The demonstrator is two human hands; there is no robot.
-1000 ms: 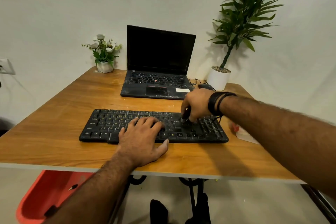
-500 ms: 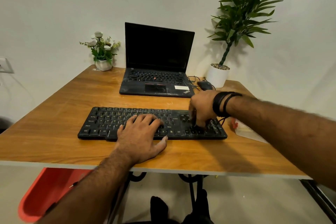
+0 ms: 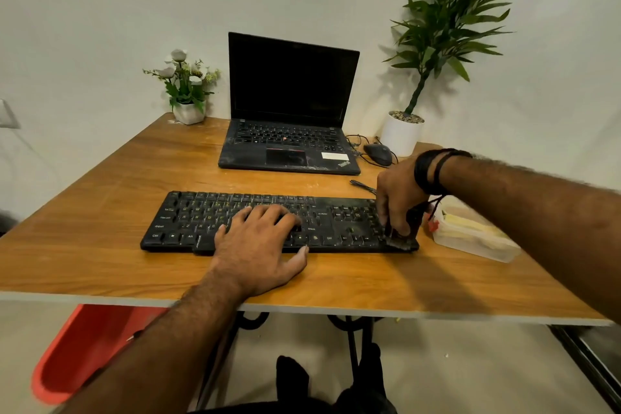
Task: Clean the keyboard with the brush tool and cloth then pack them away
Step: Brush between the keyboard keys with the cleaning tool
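Observation:
A dusty black keyboard (image 3: 188, 218) lies across the middle of the wooden table (image 3: 100, 262). My left hand (image 3: 258, 245) rests flat on its centre keys, fingers spread, thumb at the front edge. My right hand (image 3: 396, 198) is closed around a small dark brush tool (image 3: 400, 240), whose bristles press on the keyboard's near right corner. Just right of the keyboard sits a clear plastic box (image 3: 470, 235) with pale yellow contents, possibly the cloth; I cannot tell for sure.
An open black laptop (image 3: 289, 131) stands behind the keyboard. A black mouse (image 3: 378, 154) with its cable lies beside it. A small flower pot (image 3: 188, 111) is at the back left, a tall potted plant (image 3: 403, 134) at the back right. A red chair (image 3: 87, 346) is under the table's left.
My right hand has swept the brush rightward along the keyboard, from near its middle to the right end's front corner. My left hand has stayed in place.

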